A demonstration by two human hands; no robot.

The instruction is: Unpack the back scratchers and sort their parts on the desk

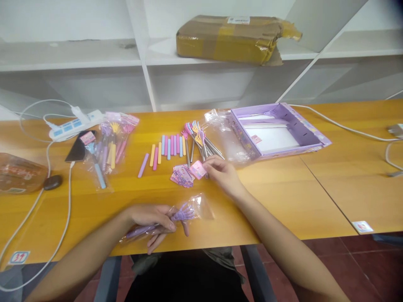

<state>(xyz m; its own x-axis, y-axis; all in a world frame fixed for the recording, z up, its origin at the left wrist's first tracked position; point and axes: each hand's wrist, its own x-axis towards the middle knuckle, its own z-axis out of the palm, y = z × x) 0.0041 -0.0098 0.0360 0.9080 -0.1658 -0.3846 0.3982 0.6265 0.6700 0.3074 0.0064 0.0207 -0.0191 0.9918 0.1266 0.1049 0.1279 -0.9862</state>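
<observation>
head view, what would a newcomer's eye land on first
Probably the big taped brown parcel on the white shelf at the back, then the open purple tray on the table below, to the right. Nearer in, the left hand holds a bagged purple scratcher, while the right hand pinches a pink card.

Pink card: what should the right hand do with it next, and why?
Probably carry the pink card toward the bag. The right hand seems to pinch the card's edge, while the left hand holds that bag, with a purple scratcher inside. A similar card sits by the bagged blue scratcher.
</observation>
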